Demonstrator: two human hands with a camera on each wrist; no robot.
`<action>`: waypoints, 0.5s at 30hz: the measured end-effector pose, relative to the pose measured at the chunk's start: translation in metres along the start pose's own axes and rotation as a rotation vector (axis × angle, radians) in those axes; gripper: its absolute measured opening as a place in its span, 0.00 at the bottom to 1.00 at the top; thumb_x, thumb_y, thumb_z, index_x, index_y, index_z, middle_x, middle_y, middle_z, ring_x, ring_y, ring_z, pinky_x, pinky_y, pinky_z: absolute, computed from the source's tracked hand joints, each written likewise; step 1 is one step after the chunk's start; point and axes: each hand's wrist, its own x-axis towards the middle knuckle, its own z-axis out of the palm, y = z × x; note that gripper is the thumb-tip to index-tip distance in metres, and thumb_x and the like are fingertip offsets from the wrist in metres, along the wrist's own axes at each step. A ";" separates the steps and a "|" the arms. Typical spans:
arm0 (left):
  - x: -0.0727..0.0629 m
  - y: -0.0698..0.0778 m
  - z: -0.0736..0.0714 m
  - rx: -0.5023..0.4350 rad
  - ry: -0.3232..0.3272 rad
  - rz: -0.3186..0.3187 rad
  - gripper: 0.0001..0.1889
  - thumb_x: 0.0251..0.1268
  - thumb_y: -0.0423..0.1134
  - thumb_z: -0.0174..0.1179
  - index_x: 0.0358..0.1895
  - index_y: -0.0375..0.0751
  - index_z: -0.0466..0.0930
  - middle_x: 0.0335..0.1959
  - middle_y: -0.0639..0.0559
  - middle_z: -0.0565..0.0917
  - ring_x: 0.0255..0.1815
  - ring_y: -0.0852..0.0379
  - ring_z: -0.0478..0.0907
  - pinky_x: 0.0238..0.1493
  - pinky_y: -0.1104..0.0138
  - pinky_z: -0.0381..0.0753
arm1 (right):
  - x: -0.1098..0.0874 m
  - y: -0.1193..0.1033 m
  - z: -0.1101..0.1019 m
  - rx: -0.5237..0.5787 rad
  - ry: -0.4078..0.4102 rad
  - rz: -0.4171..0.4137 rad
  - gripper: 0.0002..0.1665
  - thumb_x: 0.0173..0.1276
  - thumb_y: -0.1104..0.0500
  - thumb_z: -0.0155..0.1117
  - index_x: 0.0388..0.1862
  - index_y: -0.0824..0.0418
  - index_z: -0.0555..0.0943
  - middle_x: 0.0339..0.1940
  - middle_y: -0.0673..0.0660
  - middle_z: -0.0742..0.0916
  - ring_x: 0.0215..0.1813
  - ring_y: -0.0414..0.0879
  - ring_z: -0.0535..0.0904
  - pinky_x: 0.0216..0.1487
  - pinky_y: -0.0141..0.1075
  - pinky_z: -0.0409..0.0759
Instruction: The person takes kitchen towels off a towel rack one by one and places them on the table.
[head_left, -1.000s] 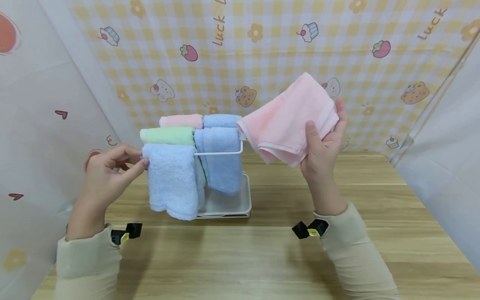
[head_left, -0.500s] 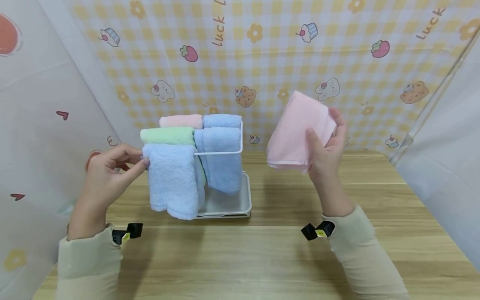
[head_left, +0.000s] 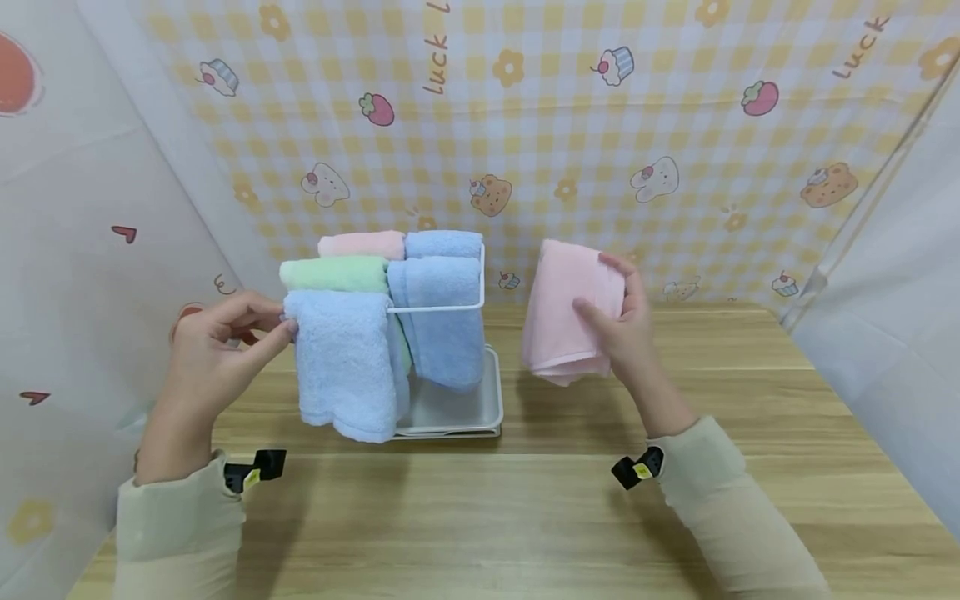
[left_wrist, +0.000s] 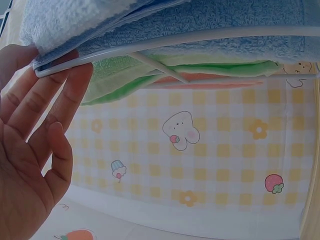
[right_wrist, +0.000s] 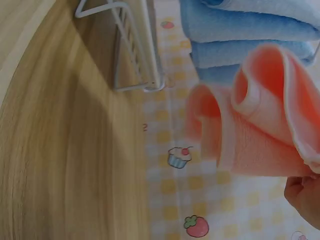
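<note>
A white wire towel rack [head_left: 437, 309] stands on the table, hung with folded towels. Its front bar carries a blue towel [head_left: 345, 358]. Behind that hang a green towel [head_left: 333, 273] and a second blue towel [head_left: 442, 325], with a pink towel [head_left: 362, 243] and another blue towel [head_left: 444, 243] at the back. My left hand [head_left: 225, 342] pinches the rack's front left corner, at the edge of the front blue towel. Right of the rack, apart from it, my right hand [head_left: 626, 325] holds a folded pink towel [head_left: 562, 308] above the table, its folds seen end-on in the right wrist view.
A grey tray [head_left: 450, 408] forms the rack's base. The wooden table [head_left: 480, 525] reaches a checked cloth backdrop [head_left: 570, 100], with white cloth sides [head_left: 67, 250] at left and right. A small black camera sits on each wrist.
My right hand has moved the pink towel away from the rack's right side and then lowered it, the towel turning more upright. My left hand has stayed at the rack corner.
</note>
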 end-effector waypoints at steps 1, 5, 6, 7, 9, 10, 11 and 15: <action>0.000 0.000 0.000 -0.004 0.006 0.001 0.06 0.53 0.17 0.65 0.32 0.29 0.83 0.29 0.74 0.86 0.26 0.76 0.80 0.26 0.82 0.73 | 0.001 0.002 -0.001 -0.029 -0.031 0.024 0.38 0.64 0.71 0.66 0.68 0.46 0.68 0.53 0.52 0.74 0.50 0.48 0.75 0.35 0.34 0.88; -0.001 -0.001 0.000 -0.009 0.006 0.004 0.07 0.53 0.17 0.65 0.32 0.29 0.83 0.29 0.77 0.85 0.25 0.75 0.80 0.26 0.82 0.73 | 0.005 0.012 -0.001 -0.109 -0.139 0.097 0.38 0.65 0.68 0.66 0.70 0.46 0.67 0.52 0.53 0.73 0.47 0.47 0.76 0.34 0.37 0.89; -0.001 -0.001 0.001 -0.004 0.002 0.002 0.07 0.53 0.18 0.66 0.33 0.29 0.83 0.29 0.77 0.85 0.25 0.75 0.80 0.26 0.82 0.73 | 0.006 0.015 -0.001 -0.114 -0.158 0.110 0.38 0.65 0.68 0.66 0.70 0.46 0.67 0.51 0.53 0.73 0.47 0.47 0.77 0.34 0.37 0.89; -0.001 -0.001 0.001 -0.001 -0.001 -0.001 0.06 0.54 0.18 0.67 0.33 0.30 0.84 0.29 0.77 0.85 0.25 0.74 0.80 0.26 0.82 0.73 | 0.007 0.019 -0.001 -0.114 -0.176 0.121 0.38 0.65 0.68 0.66 0.70 0.47 0.67 0.51 0.53 0.73 0.46 0.46 0.77 0.33 0.36 0.88; -0.001 -0.001 0.001 0.005 -0.004 -0.004 0.06 0.54 0.19 0.67 0.33 0.30 0.84 0.30 0.77 0.85 0.25 0.74 0.80 0.27 0.82 0.73 | 0.010 0.027 0.001 -0.100 -0.197 0.146 0.37 0.65 0.69 0.66 0.69 0.46 0.67 0.52 0.52 0.72 0.45 0.46 0.77 0.32 0.35 0.88; -0.001 -0.001 0.001 0.005 -0.003 -0.005 0.06 0.54 0.19 0.67 0.33 0.30 0.84 0.30 0.77 0.85 0.25 0.74 0.80 0.26 0.82 0.73 | 0.012 0.031 0.002 -0.088 -0.206 0.159 0.37 0.65 0.69 0.65 0.69 0.46 0.67 0.52 0.52 0.72 0.45 0.45 0.77 0.32 0.35 0.87; -0.001 -0.001 0.001 0.008 0.000 -0.006 0.06 0.54 0.19 0.67 0.33 0.30 0.84 0.30 0.78 0.85 0.24 0.75 0.80 0.26 0.82 0.73 | 0.015 0.035 0.003 -0.079 -0.215 0.176 0.37 0.65 0.69 0.65 0.68 0.45 0.67 0.53 0.52 0.71 0.45 0.46 0.77 0.32 0.34 0.87; -0.001 0.000 0.001 0.009 0.011 -0.005 0.06 0.54 0.19 0.67 0.33 0.30 0.84 0.29 0.76 0.85 0.24 0.75 0.80 0.26 0.82 0.73 | 0.023 0.050 0.009 -0.055 -0.236 0.253 0.37 0.66 0.69 0.65 0.69 0.46 0.66 0.54 0.52 0.71 0.43 0.46 0.79 0.32 0.35 0.87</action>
